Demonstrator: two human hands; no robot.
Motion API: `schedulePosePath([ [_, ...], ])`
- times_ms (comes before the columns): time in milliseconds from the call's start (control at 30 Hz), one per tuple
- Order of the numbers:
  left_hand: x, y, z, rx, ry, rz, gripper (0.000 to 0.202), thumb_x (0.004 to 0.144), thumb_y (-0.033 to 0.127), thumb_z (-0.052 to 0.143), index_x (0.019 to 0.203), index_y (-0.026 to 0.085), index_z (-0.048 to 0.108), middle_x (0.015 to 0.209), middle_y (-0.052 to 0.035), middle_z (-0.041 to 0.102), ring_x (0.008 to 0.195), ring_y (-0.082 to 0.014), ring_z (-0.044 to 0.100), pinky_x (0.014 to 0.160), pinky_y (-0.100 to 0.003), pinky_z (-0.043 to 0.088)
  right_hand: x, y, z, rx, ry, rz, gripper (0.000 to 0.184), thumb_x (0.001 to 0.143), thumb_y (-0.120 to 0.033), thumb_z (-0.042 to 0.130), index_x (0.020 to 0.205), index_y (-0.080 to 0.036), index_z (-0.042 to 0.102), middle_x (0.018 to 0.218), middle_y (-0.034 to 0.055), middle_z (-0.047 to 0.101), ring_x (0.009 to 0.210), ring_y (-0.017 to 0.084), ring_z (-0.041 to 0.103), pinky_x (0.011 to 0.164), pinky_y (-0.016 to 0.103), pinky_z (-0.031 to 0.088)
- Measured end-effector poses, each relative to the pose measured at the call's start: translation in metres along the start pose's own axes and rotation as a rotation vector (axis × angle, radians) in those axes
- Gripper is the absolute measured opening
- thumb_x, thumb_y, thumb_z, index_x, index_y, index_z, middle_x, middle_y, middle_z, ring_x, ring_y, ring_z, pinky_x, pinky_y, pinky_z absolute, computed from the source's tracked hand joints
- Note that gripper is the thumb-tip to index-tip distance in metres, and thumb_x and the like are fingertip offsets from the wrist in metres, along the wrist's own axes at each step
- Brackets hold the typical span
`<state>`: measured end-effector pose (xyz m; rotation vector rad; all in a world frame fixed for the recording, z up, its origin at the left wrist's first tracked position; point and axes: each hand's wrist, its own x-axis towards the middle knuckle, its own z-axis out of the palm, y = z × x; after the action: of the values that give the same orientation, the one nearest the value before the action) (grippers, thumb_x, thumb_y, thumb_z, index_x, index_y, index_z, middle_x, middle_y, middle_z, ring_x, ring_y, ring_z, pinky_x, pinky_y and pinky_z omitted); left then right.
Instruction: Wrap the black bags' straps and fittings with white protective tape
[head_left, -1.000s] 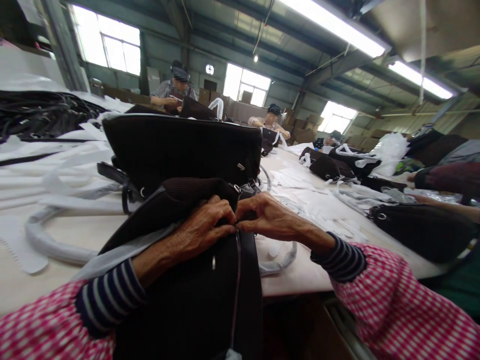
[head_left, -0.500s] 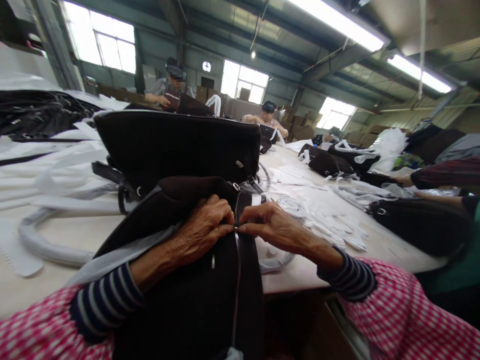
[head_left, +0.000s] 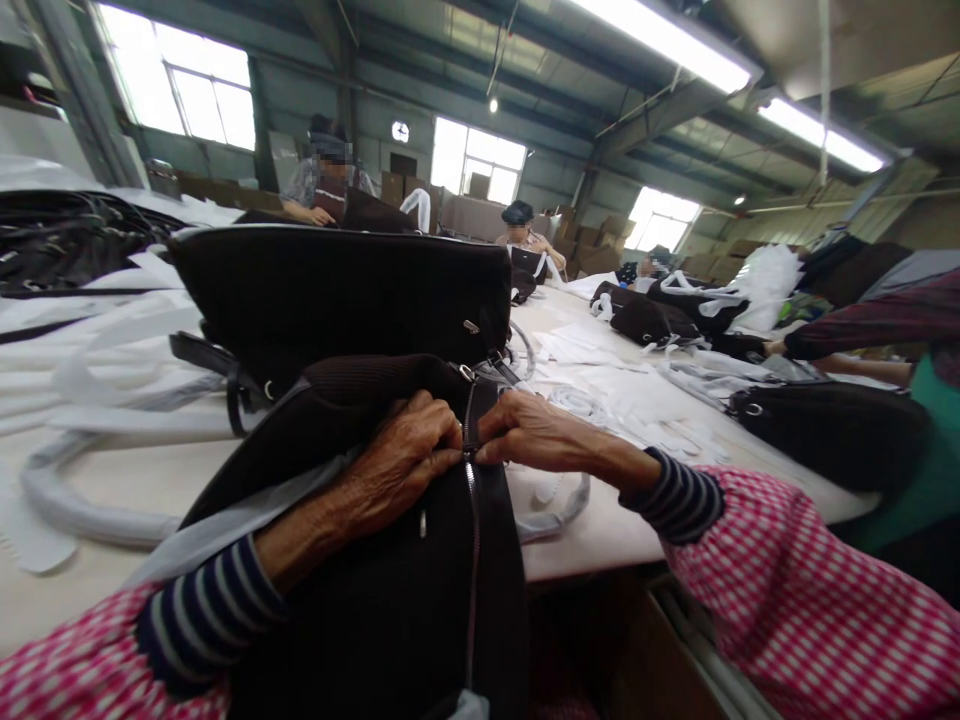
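A black fabric bag (head_left: 360, 610) lies before me, its near end hanging past the table edge. A metal zipper (head_left: 474, 540) runs along it toward me. My left hand (head_left: 394, 455) is closed in a pinch at the zipper's left edge. From the right, my right hand (head_left: 536, 430) pinches the opposite edge, fingertips almost meeting the left ones. Between them sits a small dark piece on the teeth, partly hidden, perhaps the slider. A metal ring (head_left: 466, 373) shows at the zipper's far end. White wrapping (head_left: 255, 515) passes under my left forearm.
Behind it stands another black bag (head_left: 345, 300). Wrapped handles (head_left: 82, 510) and white paper pieces (head_left: 577, 350) lie on the table (head_left: 600, 540). More black bags (head_left: 832, 430) are at right, near a co-worker's sleeve (head_left: 877, 310). Other people work across the table.
The view has shifted slightly, so the surroundings sit a little further left. Both hands keep their pinch at nearly the same spot on the zipper. A co-worker's arm at right has moved.
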<state>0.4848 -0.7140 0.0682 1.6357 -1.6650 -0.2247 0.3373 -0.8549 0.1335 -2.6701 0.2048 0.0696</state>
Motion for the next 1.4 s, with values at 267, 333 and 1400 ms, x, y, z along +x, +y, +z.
schedulePosePath([
  [267, 0.003, 0.003, -0.004, -0.094, -0.026, -0.045, 0.014, 0.090, 0.027, 0.055, 0.079, 0.020, 0.060, 0.085, -0.0018, 0.058, 0.090, -0.0231, 0.047, 0.083, -0.039, 0.032, -0.055, 0.009, 0.026, 0.638, 0.425, 0.146, 0.050, 0.086, -0.036, 0.076, 0.132, -0.022, 0.062, 0.068, -0.0047, 0.066, 0.042, 0.010, 0.048, 0.039, 0.021, 0.036],
  [333, 0.002, 0.002, -0.005, -0.106, -0.029, -0.050, 0.014, 0.090, 0.028, 0.056, 0.078, 0.020, 0.059, 0.085, -0.0014, 0.058, 0.090, -0.0228, 0.047, 0.083, -0.039, 0.032, -0.066, 0.005, 0.039, 0.600, 0.665, 0.117, 0.039, 0.091, -0.035, 0.072, 0.127, -0.023, 0.065, 0.066, -0.0050, 0.065, 0.043, 0.010, 0.047, 0.041, 0.021, 0.036],
  [1400, -0.003, 0.007, -0.010, -0.084, 0.094, -0.040, 0.021, 0.095, 0.036, 0.059, 0.088, 0.019, 0.069, 0.089, -0.0022, 0.062, 0.089, -0.0202, 0.059, 0.082, -0.033, 0.043, -0.009, 0.001, 0.054, 0.134, 0.557, -0.006, 0.005, 0.090, -0.014, 0.072, 0.089, -0.018, 0.073, 0.086, 0.0008, 0.072, 0.081, 0.017, 0.064, 0.075, 0.029, 0.042],
])
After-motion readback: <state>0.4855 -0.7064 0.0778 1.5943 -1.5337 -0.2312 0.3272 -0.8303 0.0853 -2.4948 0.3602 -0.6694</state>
